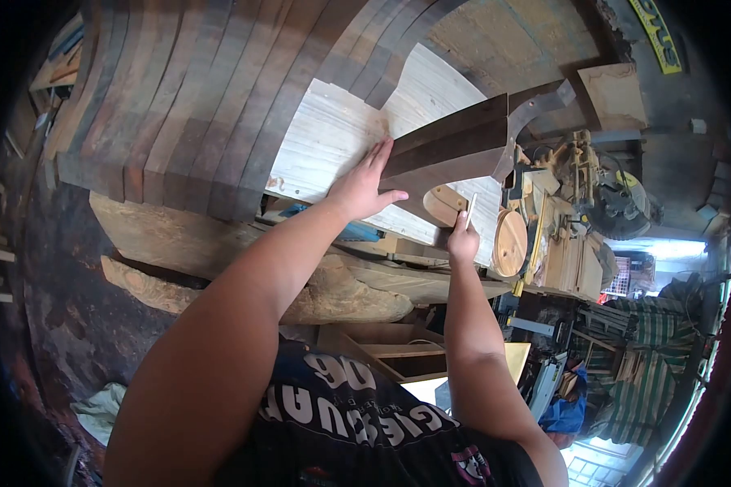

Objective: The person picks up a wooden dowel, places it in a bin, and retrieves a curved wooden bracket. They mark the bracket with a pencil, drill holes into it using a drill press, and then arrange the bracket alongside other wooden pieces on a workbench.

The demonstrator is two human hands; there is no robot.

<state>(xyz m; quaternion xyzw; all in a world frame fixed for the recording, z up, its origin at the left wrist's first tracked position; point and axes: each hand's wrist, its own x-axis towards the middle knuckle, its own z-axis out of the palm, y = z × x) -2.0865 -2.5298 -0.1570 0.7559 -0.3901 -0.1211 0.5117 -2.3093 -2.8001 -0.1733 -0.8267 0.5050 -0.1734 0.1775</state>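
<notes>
A dark wooden piece (455,142) with long flat faces lies on the pale board (325,122). My left hand (368,180) rests against its near left end, fingers stretched and thumb apart, palm toward the pale board. My right hand (463,242) is closed on a thin light stick (473,206), which points up. Beside that stick, under the dark piece's edge, is a light wooden template (443,203) with small dark holes. A round wooden disc (510,243) sits just right of my right hand.
Many curved dark planks (170,122) line the left and top. A thick rough slab (179,243) runs along the near side. A saw machine (617,195) stands at the right. Below is an open wooden box (390,349). Striped cloth (646,357) hangs farther right.
</notes>
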